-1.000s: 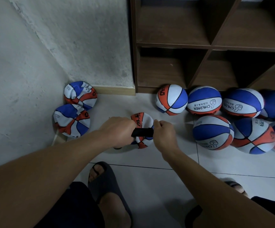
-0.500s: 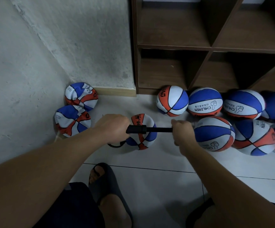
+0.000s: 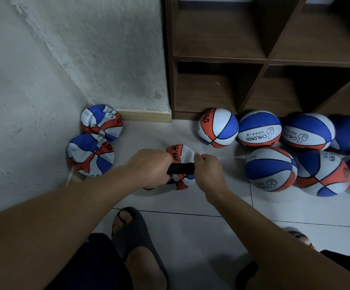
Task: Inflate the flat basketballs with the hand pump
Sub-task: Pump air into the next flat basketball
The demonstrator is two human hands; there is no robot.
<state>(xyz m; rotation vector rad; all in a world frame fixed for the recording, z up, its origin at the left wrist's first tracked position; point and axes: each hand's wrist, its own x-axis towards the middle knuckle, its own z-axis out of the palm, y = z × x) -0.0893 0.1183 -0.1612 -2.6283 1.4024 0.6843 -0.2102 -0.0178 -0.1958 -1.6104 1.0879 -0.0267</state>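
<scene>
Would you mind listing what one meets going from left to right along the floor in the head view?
Two flat basketballs in the corner → left hand → black hand pump in front of the ball being inflated → right hand → cluster of inflated basketballs before the wooden shelf.

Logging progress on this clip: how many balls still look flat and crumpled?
2, both in the left wall corner: one crumpled ball by the baseboard, one just in front. The ball being pumped is partly hidden behind the hands, so its state is unclear.
</scene>
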